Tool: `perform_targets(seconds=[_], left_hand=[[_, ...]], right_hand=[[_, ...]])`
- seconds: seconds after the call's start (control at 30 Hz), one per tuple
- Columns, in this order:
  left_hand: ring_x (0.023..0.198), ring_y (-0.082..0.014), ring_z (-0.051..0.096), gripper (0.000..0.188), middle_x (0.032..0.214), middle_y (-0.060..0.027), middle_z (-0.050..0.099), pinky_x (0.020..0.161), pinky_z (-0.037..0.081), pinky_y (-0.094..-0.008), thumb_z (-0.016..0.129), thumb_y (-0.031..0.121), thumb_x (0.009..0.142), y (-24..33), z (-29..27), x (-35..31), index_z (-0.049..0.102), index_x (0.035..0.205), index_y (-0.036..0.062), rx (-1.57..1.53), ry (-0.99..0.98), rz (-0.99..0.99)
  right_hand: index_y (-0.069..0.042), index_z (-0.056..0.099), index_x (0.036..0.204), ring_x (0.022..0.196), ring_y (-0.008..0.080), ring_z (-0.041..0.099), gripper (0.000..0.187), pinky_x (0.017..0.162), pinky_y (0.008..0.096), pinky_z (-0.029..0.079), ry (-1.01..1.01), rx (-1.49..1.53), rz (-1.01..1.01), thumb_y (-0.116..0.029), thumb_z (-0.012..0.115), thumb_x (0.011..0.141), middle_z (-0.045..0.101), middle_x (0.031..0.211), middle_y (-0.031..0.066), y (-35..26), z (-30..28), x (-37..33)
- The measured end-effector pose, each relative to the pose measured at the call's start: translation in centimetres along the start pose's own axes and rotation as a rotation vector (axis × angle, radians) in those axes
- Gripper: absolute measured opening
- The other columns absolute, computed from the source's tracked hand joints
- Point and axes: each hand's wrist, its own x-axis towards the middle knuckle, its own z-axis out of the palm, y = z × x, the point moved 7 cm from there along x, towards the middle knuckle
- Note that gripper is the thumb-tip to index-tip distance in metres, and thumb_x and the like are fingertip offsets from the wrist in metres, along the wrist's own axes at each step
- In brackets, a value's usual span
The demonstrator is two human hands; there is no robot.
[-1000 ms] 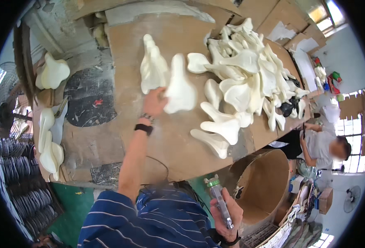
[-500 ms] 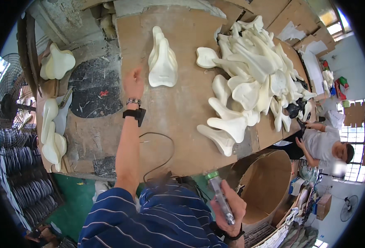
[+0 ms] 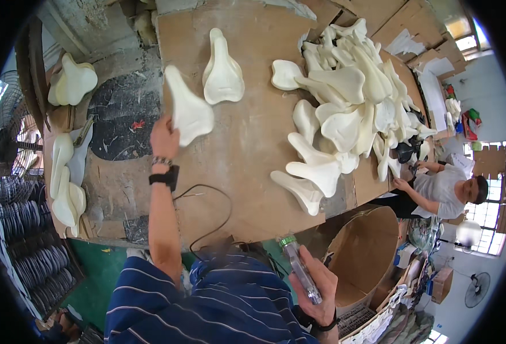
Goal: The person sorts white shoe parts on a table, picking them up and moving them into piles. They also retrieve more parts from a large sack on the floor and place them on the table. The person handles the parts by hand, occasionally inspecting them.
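Note:
My left hand (image 3: 165, 139) grips the left edge of a cream bicycle saddle foam (image 3: 191, 114). This foam lies tilted over the cardboard-covered table, with its narrow nose toward the far side; I cannot tell whether it touches the surface. Just right of it is a small stack of saddle foams (image 3: 224, 74), noses also pointing away. Low at the right, in front of my body, my right hand (image 3: 316, 284) is wrapped around a clear-bodied handheld power tool (image 3: 300, 269) with a green ring at its end. Its inner parts show through the casing.
A large heap of saddle foams (image 3: 356, 86) covers the table's right side. Several more foams (image 3: 72, 80) line the left edge, near a black patch (image 3: 121, 123). A cable (image 3: 230, 200) loops across the near edge. A big cardboard container (image 3: 362, 252) and a co-worker (image 3: 442, 189) are at right.
A saddle foam has come off the middle stack and is now left of it in my left hand, which has moved left and nearer. My right hand still holds the tool.

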Motion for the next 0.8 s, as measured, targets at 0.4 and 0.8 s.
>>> perform_targets(seconds=[0.4,0.8], left_hand=[[0.119,-0.0373,0.057,0.045,0.126,-0.0192,0.059,0.102,0.046,-0.0428,0.069,0.011,0.078,5.8,6.5,5.9,0.062,0.122,0.0051,-0.279,-0.071,0.245],[0.098,-0.0257,0.064,0.066,0.109,-0.0163,0.068,0.083,0.053,-0.0390,0.081,0.039,0.076,19.4,8.4,5.0,0.061,0.130,0.0067,-0.545,-0.213,0.070]], right_hand=[[0.005,0.066,0.119,0.075,0.0214,0.071,0.045,0.073,0.0306,0.057,0.415,-0.042,-0.143,-0.002,0.075,0.075,0.073,0.088,0.0170,-1.4,-1.9,-0.4],[0.002,0.056,0.137,0.081,0.0198,0.070,0.057,0.075,0.0306,0.055,0.176,0.094,-0.033,0.000,0.073,0.082,0.071,0.089,0.0135,1.5,-0.3,-0.1]])
